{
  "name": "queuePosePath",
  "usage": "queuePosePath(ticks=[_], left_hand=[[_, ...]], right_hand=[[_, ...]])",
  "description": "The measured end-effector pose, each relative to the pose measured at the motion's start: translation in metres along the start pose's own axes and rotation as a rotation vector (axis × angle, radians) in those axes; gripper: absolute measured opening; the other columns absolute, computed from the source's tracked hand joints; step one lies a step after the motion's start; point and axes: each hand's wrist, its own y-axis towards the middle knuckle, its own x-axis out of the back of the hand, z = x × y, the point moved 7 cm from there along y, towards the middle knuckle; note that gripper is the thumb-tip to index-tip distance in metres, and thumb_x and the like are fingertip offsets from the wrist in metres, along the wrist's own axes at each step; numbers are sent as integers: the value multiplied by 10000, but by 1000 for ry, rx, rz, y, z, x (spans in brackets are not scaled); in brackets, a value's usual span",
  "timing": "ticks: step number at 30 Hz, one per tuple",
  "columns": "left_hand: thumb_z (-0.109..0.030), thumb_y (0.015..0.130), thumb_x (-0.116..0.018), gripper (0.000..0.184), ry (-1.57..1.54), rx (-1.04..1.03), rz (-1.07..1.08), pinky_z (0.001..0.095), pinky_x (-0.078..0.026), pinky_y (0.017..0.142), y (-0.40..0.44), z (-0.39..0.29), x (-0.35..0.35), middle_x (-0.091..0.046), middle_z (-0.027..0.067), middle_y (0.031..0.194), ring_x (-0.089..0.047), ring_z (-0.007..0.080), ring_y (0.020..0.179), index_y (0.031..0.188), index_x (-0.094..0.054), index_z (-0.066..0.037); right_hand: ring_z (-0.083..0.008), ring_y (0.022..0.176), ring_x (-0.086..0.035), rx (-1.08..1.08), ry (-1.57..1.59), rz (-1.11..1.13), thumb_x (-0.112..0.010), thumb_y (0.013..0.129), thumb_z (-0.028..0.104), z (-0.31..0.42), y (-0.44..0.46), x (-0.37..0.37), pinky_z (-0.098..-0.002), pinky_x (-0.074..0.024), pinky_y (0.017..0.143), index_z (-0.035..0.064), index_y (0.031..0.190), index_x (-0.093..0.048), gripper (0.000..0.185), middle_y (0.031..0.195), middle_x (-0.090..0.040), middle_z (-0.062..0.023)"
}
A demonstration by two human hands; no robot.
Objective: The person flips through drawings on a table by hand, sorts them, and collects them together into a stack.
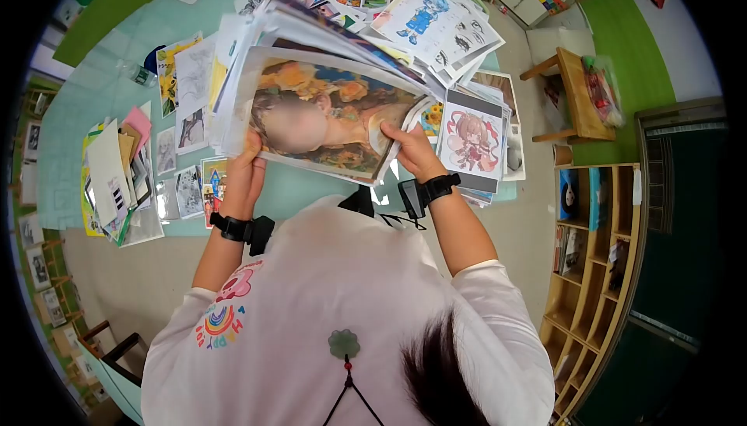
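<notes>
A thick, uneven stack of printed sheets is held up above the glass table, with a picture of a figure among orange flowers on top. My left hand grips its lower left edge, fingers partly hidden behind the sheets. At the right edge my right hand holds the stack with the thumb over the top sheet. Beside the right hand lies a card with a red-haired cartoon figure. Behind the stack rests a drawing of a blue-haired figure on more papers.
The glass table bears a pile of papers and folders at the left, sketches in the middle left and a clear bottle. A wooden stool and a wooden shelf unit stand at the right.
</notes>
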Motion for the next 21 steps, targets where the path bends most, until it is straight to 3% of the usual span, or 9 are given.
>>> queuePosePath(ticks=[5, 7, 9, 12, 16, 17, 19, 21], left_hand=[[-46, 855, -605, 330, 41, 259, -74, 279, -468, 881, 5, 56, 52, -581, 51, 1093, -574, 164, 1003, 1170, -505, -42], [-59, 861, -599, 372, 38, 395, -42, 296, -475, 879, 4, 69, 66, -574, 63, 1136, -574, 177, 1028, 1211, -473, -46], [-65, 856, -607, 462, 198, 234, 3, 310, -465, 880, 11, 46, 65, -562, 62, 1150, -571, 175, 1022, 1270, -401, -45], [-82, 815, -660, 559, 425, 112, 260, 293, -468, 825, 20, 19, 41, -560, 64, 1143, -566, 149, 984, 1288, -366, -29], [-110, 752, -736, 422, 846, 262, 195, 284, -471, 752, 35, 9, 39, -574, 76, 1113, -552, 105, 900, 1103, -525, -7], [-105, 751, -732, 382, 838, 191, 198, 288, -471, 756, 36, 6, 35, -577, 72, 1097, -554, 111, 910, 1067, -538, -14], [-96, 750, -726, 302, 819, 63, 206, 295, -471, 763, 31, 3, 30, -582, 66, 1065, -558, 124, 929, 996, -566, -27], [-67, 746, -708, 285, 1009, -74, 242, 305, -459, 799, 38, 25, 74, -583, 65, 1050, -554, 144, 980, 989, -559, -41]], right_hand=[[-107, 804, -583, 266, -601, -65, -697, 761, 23, 22, -8, 4, -254, -478, 744, -27, 1026, -598, 287, 923, -644, -49], [-95, 814, -579, 269, -671, -71, -680, 753, 8, 22, -15, 9, -253, -470, 751, -25, 1001, -631, 255, 909, -663, -51], [-96, 829, -590, 306, -868, 6, -659, 752, 2, 32, -27, 8, -251, -469, 761, -34, 997, -635, 249, 923, -674, -71], [-106, 857, -604, 371, -794, 124, -645, 752, 8, 37, -37, 1, -259, -472, 782, -25, 1013, -639, 262, 956, -676, -86], [-118, 878, -609, 347, -866, 104, -700, 721, 26, 39, -38, -5, -276, -479, 801, -20, 1027, -630, 317, 982, -671, -75], [-133, 854, -621, 289, -975, 1, -734, 697, 40, 41, -39, -4, -285, -486, 799, -7, 1030, -628, 353, 959, -673, -64], [-159, 879, -624, 344, -808, -62, -747, 689, 49, 40, -37, 2, -297, -486, 816, 4, 1031, -624, 366, 972, -666, -74], [-173, 924, -613, 241, -854, -66, -747, 685, 52, 23, -35, 33, -308, -473, 850, 7, 1026, -618, 367, 1000, -656, -84]])
